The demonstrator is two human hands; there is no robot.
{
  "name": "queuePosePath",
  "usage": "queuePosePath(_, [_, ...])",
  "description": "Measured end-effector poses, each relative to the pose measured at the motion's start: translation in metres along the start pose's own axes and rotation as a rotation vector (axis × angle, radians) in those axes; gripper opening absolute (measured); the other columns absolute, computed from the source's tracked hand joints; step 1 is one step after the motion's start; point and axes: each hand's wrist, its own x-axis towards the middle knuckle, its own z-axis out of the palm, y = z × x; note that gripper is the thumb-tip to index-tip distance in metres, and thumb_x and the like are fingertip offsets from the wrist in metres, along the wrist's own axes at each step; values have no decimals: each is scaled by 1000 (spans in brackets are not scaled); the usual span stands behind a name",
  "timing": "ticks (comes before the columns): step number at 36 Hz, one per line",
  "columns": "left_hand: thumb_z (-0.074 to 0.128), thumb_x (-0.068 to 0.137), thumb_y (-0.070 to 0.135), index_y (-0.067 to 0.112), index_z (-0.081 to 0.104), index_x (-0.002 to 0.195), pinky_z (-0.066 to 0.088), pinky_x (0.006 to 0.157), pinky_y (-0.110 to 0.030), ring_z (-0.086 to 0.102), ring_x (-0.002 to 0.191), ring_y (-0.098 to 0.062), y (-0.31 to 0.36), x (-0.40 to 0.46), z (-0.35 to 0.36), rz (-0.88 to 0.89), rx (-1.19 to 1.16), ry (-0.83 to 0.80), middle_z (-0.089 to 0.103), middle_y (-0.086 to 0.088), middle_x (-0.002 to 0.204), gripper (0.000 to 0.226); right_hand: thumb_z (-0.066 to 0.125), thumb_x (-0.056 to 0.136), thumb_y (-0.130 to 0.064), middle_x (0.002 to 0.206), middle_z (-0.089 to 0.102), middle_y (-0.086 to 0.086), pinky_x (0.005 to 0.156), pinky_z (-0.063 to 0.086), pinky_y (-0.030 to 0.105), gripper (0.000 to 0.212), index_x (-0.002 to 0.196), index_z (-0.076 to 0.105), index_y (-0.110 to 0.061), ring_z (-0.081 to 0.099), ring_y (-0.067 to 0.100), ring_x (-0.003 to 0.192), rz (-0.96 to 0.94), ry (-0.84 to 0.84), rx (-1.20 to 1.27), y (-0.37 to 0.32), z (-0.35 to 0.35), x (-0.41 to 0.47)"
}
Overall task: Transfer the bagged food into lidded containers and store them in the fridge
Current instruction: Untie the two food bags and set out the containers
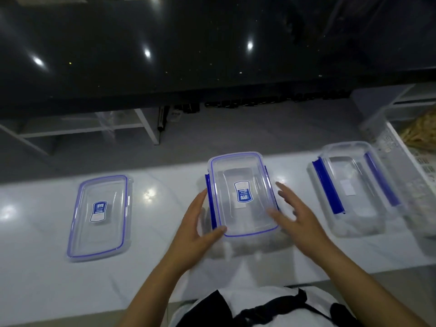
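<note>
A clear lidded container (243, 197) with blue seal and blue side clips stands in the middle of the white counter (47, 267). My left hand (200, 223) touches its left side, thumb on the lid's near corner. My right hand (295, 213) is blurred, fingers spread, at its right edge. A loose clear lid (100, 217) with a blue label lies flat to the left. To the right stands an open container (354, 187) with its blue clips flipped out.
A bag of pale dry food (422, 131) lies at the far right edge on a printed package. Behind the counter is a grey floor and a black glossy surface (165, 43). White shelf frames stand beyond the counter.
</note>
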Motion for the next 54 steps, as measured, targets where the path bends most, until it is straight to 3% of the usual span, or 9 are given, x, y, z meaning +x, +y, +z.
queuePosePath(2, [73, 72, 72, 56, 9, 153, 29, 117, -22, 18, 146, 11, 0, -2, 9, 72, 213, -36, 15, 38, 158, 104, 57, 69, -83, 154, 18, -38, 116, 29, 34, 90, 140, 4, -72, 16, -7, 144, -96, -146, -363, 5, 6, -4])
queuePosePath(5, [78, 76, 60, 44, 7, 157, 23, 125, -43, 10, 154, -8, 8, -4, 23, 80, 342, -8, 8, 17, 167, 109, 51, 64, -86, 165, -8, -16, 121, 0, 45, 103, 136, -21, -70, -12, 14, 152, -138, -183, -620, 15, 13, -3])
queuePosePath(14, [78, 76, 59, 59, 5, 149, 10, 126, -40, -8, 153, -2, 31, -11, 24, 2, 395, 36, -3, 25, 166, 103, 53, 78, -79, 165, -13, -14, 119, -10, 44, 99, 141, -22, -63, -30, 12, 146, -284, -139, -633, 13, 5, -2])
queuePosePath(21, [80, 73, 60, 61, 10, 151, 13, 123, -36, -9, 151, 5, 47, -48, -16, -2, 426, 163, 1, 31, 164, 105, 53, 74, -72, 165, 20, -5, 119, 12, 54, 90, 153, 16, -49, 0, 27, 154, -460, -156, -567, -27, 16, -12])
queuePosePath(32, [75, 68, 73, 55, 18, 153, 18, 124, -42, 1, 154, -2, -22, -116, -155, -16, 492, 338, 11, 24, 166, 104, 44, 79, -76, 160, -13, -23, 115, -15, 36, 89, 139, -20, -66, -23, 13, 149, -569, -322, -575, -91, 168, -18])
queuePosePath(38, [63, 65, 87, 60, 10, 151, 12, 121, -33, -3, 151, 4, -106, -112, -230, 8, 518, 263, 3, 33, 162, 105, 46, 79, -74, 162, -14, -19, 120, -5, 42, 89, 139, -20, -66, -16, 18, 152, -489, -297, -620, -96, 273, -18])
queuePosePath(42, [62, 64, 88, 67, 0, 146, 9, 123, -37, -1, 154, -9, -149, -97, -256, -2, 568, 159, -3, 31, 161, 105, 51, 81, -71, 167, -5, -11, 120, 0, 43, 93, 140, -20, -60, -10, 22, 153, -387, -279, -704, -95, 317, -17])
queuePosePath(46, [52, 63, 94, 59, 0, 149, 8, 125, -41, 3, 156, -18, -170, -83, -264, 15, 642, 114, 9, 14, 168, 107, 50, 81, -68, 167, -1, -10, 121, 3, 44, 94, 148, -14, -53, -4, 25, 153, -296, -244, -726, -94, 336, -15])
queuePosePath(54, [53, 69, 92, 55, -2, 152, 3, 125, -39, -1, 156, -16, -185, -74, -268, 84, 582, 106, 7, 13, 169, 106, 43, 78, -71, 167, 2, -6, 120, 0, 46, 93, 147, -17, -54, -5, 27, 153, -223, -209, -800, -92, 350, -14])
